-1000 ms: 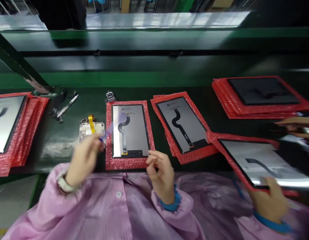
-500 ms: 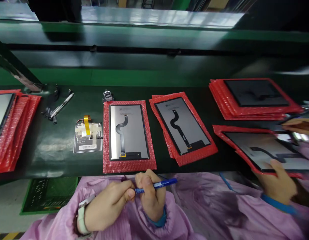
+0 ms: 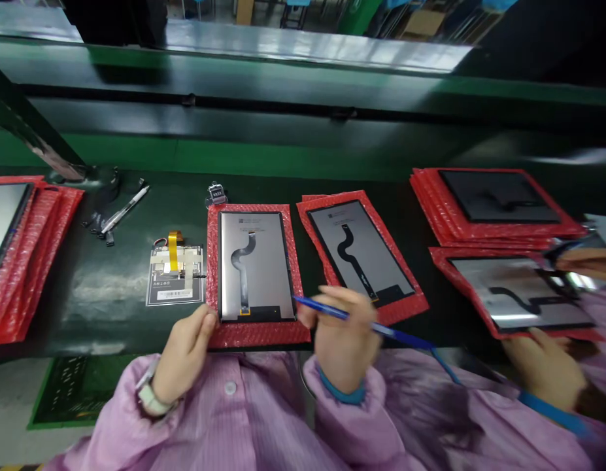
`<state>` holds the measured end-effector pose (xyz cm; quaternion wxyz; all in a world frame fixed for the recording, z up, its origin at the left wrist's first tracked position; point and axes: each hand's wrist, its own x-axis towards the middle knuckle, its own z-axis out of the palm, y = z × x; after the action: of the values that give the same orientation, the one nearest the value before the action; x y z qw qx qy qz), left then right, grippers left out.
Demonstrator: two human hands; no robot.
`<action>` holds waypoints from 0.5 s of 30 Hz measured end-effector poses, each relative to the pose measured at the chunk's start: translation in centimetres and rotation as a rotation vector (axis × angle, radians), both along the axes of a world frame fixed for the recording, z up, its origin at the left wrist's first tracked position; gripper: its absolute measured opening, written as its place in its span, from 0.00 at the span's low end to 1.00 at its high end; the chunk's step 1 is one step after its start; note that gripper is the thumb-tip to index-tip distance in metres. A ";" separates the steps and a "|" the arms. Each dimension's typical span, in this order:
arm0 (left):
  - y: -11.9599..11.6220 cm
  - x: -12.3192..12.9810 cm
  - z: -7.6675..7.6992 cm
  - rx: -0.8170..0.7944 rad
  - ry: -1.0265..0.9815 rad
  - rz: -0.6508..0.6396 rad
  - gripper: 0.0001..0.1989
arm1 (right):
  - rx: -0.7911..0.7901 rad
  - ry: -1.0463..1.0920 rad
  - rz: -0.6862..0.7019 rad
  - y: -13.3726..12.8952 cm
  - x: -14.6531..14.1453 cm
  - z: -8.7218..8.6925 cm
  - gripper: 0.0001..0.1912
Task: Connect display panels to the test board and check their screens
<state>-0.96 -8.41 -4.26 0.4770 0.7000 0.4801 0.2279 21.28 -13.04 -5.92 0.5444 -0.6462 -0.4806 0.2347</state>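
Observation:
An LCD panel (image 3: pixel 263 275) with a curved black ribbon cable lies back side up on a red bubble-wrap bag (image 3: pixel 258 336) in front of me. My left hand (image 3: pixel 185 350) pinches the bag's lower left edge, thumb on top; its other fingers are partly hidden. In my right hand (image 3: pixel 346 333), slightly blurred, is a blue pen (image 3: pixel 327 309). The pen's tip points left, at the panel's lower right edge; whether it touches I cannot tell. To the right, a second LCD panel (image 3: pixel 364 252) rests tilted on its own red bags.
A circuit board (image 3: pixel 175 278) with gold tape, a tally counter (image 3: pixel 216 193) and a white pen (image 3: pixel 126 209) lie to the left. Stacked bubble-wrap bags (image 3: pixel 48 255) stand far left, another stack (image 3: pixel 430 209) at right. A co-worker's hand (image 3: pixel 545 369) holds another panel (image 3: pixel 513 294).
My hands, together on the blue pen before, have parted. The left has moved to the bag's lower left edge; the right has carried the pen up and right, its tip at the panel's edge.

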 end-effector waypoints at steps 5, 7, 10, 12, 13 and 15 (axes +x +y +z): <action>-0.5 1.8 -3.2 0.574 0.209 -0.141 0.18 | -0.113 0.014 0.108 2.0 -1.1 -1.6 0.18; -0.6 1.8 -3.6 0.676 0.219 -0.160 0.17 | -0.153 -0.012 0.120 2.2 -1.6 -2.2 0.19; -0.6 1.7 -3.4 0.714 0.222 -0.171 0.16 | -0.187 -0.040 0.122 2.0 -1.8 -2.6 0.20; -0.5 1.7 -3.2 0.733 0.231 -0.184 0.16 | -0.205 -0.067 0.124 1.6 -1.6 -2.7 0.18; -0.5 1.7 -3.2 0.738 0.237 -0.190 0.16 | -0.211 -0.083 0.127 1.4 -1.4 -2.7 0.18; -0.5 1.7 -3.2 0.734 0.243 -0.198 0.16 | -0.218 -0.119 0.131 0.8 -0.8 -2.4 0.18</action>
<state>0.72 -8.95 -7.49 0.1546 0.8888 0.3497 0.2527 20.49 -12.26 -8.32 0.4249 -0.6817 -0.5247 0.2819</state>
